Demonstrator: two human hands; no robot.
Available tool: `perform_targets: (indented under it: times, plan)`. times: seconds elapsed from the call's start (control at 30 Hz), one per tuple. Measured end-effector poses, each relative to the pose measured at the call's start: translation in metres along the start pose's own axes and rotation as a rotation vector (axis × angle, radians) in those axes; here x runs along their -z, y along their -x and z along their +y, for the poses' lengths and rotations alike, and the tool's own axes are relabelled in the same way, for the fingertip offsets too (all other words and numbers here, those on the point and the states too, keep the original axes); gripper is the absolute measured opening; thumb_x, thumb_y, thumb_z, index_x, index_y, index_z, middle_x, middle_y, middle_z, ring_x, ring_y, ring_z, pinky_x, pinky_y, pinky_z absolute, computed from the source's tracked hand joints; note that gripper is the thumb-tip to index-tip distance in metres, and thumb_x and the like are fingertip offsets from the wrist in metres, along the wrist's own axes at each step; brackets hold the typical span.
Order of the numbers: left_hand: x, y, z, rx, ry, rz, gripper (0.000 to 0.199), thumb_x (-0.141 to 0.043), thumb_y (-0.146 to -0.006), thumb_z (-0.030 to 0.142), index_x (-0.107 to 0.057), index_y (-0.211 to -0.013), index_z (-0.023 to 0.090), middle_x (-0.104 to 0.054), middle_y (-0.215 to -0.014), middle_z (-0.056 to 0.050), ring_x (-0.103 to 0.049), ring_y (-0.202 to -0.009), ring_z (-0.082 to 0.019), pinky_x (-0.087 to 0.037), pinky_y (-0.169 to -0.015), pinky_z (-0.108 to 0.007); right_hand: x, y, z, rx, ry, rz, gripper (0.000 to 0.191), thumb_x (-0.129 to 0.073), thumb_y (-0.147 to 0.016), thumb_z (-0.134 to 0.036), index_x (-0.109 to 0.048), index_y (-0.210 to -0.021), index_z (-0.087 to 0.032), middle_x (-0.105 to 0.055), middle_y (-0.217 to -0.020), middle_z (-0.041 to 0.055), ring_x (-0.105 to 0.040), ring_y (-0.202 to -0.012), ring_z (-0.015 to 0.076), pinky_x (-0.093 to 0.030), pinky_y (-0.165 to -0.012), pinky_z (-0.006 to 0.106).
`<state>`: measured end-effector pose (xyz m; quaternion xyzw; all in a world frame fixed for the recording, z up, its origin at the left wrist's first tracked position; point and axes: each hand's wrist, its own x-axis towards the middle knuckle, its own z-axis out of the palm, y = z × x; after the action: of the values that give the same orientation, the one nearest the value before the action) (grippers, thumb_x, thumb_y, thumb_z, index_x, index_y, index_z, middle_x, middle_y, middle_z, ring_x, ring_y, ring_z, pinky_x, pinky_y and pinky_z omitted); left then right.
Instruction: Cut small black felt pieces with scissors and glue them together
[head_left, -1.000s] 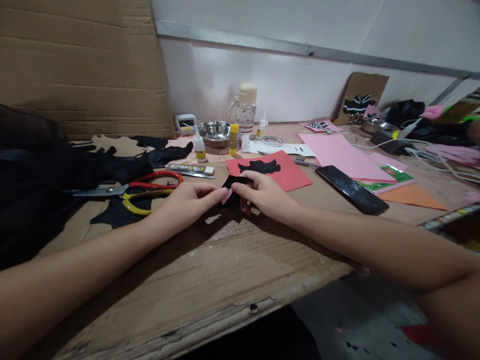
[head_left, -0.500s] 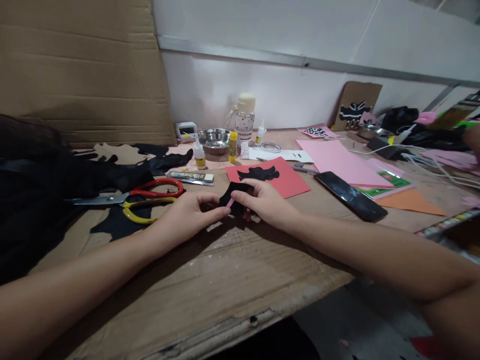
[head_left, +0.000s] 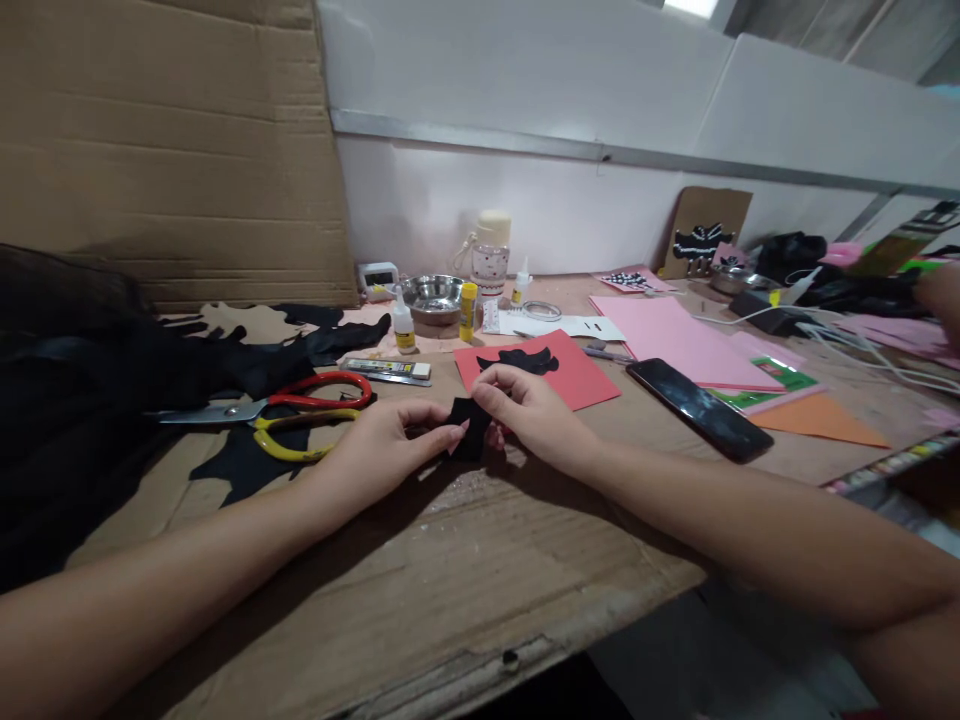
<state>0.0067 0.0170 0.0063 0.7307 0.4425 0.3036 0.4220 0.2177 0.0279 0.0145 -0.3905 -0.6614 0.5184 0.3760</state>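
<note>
A small piece of black fabric [head_left: 469,430] is pinched between both hands, low over the cardboard-covered table [head_left: 420,570]. My left hand [head_left: 409,432] grips its left edge between thumb and fingers. On the opposite edge, my right hand [head_left: 525,405] is closed with thumb against forefinger; some of its fingers are hidden. A bit of pink shows by the left thumb, too small to make out. Just behind the hands lies a red sheet [head_left: 585,370] with a black cut-out shape [head_left: 536,358] on it. Scissors [head_left: 292,408] with one red and one yellow handle rest left of my left hand.
Black fabric [head_left: 60,420] is heaped at left. Behind stand a glue bottle [head_left: 403,325], a glue stick [head_left: 467,312], a metal bowl [head_left: 433,298] and a drinking bottle [head_left: 491,260]. A phone [head_left: 697,408] and pink sheets [head_left: 675,335] lie at right. Another person's hand [head_left: 941,300] shows at the right edge.
The black fabric piece has been turned between my fingers and now shows a squarer face. The pink strip on it is mostly out of sight. The camera view has tilted slightly upward.
</note>
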Motion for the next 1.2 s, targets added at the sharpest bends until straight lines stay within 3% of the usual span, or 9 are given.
perform_targets:
  times: [0.17, 0.37, 0.53, 0.7, 0.8, 0.93, 1.07, 1.2]
  plan:
    - [-0.0001, 0.0007, 0.0000, 0.006, -0.017, 0.022, 0.033, -0.067, -0.087, 0.050, -0.079, -0.084, 0.020, -0.077, -0.079, 0.000, -0.065, -0.072, -0.018, -0.047, -0.063, -0.025, -0.0003, -0.0002, -0.0004, -0.070, 0.081, -0.029, 0.025, -0.076, -0.086, -0.037, -0.057, -0.092, -0.022, -0.064, -0.069, -0.0053, -0.059, -0.051, 0.0100, -0.048, -0.045, 0.020]
    - [0.0004, -0.0007, 0.0002, 0.019, 0.001, 0.010, 0.030, -0.068, -0.084, 0.048, -0.079, -0.085, 0.021, -0.078, -0.081, 0.000, -0.066, -0.075, -0.018, -0.049, -0.066, -0.025, -0.0036, 0.0009, 0.0006, -0.076, 0.129, -0.025, 0.013, -0.067, -0.094, -0.029, -0.061, -0.087, -0.020, -0.059, -0.061, -0.0058, -0.055, -0.050, 0.0097, -0.044, -0.042, 0.018]
    - [0.0002, -0.0013, -0.0017, 0.013, 0.006, -0.015, 0.034, -0.069, -0.084, 0.052, -0.081, -0.091, 0.021, -0.081, -0.087, -0.002, -0.069, -0.080, -0.022, -0.050, -0.068, -0.027, -0.0019, 0.0008, 0.0016, -0.027, 0.113, -0.017, 0.020, -0.059, -0.102, -0.031, -0.060, -0.085, -0.020, -0.057, -0.059, -0.0059, -0.054, -0.049, 0.0087, -0.041, -0.042, 0.016]
    - [0.0014, -0.0020, -0.0036, -0.012, -0.035, -0.022, 0.035, -0.068, -0.085, 0.055, -0.081, -0.091, 0.023, -0.081, -0.087, -0.002, -0.071, -0.082, -0.023, -0.051, -0.071, -0.028, -0.0035, 0.0014, -0.0013, -0.062, 0.055, -0.019, 0.016, -0.073, -0.095, -0.028, -0.059, -0.092, -0.021, -0.062, -0.067, -0.0061, -0.057, -0.053, 0.0094, -0.048, -0.046, 0.018]
    - [0.0022, -0.0031, -0.0032, 0.010, -0.073, -0.013, 0.039, -0.067, -0.082, 0.059, -0.080, -0.088, 0.023, -0.081, -0.084, -0.002, -0.071, -0.079, -0.024, -0.050, -0.067, -0.028, -0.0042, 0.0006, -0.0020, -0.067, 0.100, -0.018, 0.011, -0.071, -0.096, -0.023, -0.061, -0.091, -0.020, -0.062, -0.070, -0.0053, -0.058, -0.056, 0.0094, -0.045, -0.045, 0.017]
    - [0.0032, -0.0045, -0.0019, 0.041, -0.103, -0.022, 0.045, -0.066, -0.078, 0.065, -0.081, -0.088, 0.024, -0.082, -0.087, -0.004, -0.073, -0.082, -0.027, -0.052, -0.072, -0.031, -0.0025, -0.0002, 0.0001, -0.035, 0.123, -0.019, 0.019, -0.065, -0.102, -0.031, -0.061, -0.087, -0.020, -0.058, -0.063, -0.0059, -0.055, -0.053, 0.0093, -0.043, -0.044, 0.017]
    - [0.0039, -0.0053, -0.0037, 0.040, -0.140, -0.021, 0.047, -0.064, -0.078, 0.066, -0.081, -0.090, 0.024, -0.083, -0.091, -0.005, -0.074, -0.085, -0.029, -0.053, -0.074, -0.033, -0.0013, -0.0002, 0.0033, -0.009, 0.057, -0.044, 0.022, -0.077, -0.094, -0.037, -0.060, -0.094, -0.022, -0.062, -0.073, -0.0054, -0.058, -0.057, 0.0097, -0.048, -0.049, 0.019]
    - [0.0036, -0.0053, -0.0057, 0.012, -0.120, -0.019, 0.043, -0.064, -0.080, 0.062, -0.080, -0.089, 0.023, -0.082, -0.088, -0.004, -0.074, -0.083, -0.028, -0.053, -0.072, -0.032, -0.0037, 0.0006, 0.0031, -0.046, 0.122, -0.034, 0.017, -0.076, -0.093, -0.029, -0.061, -0.093, -0.021, -0.064, -0.076, -0.0042, -0.062, -0.061, 0.0107, -0.048, -0.047, 0.018]
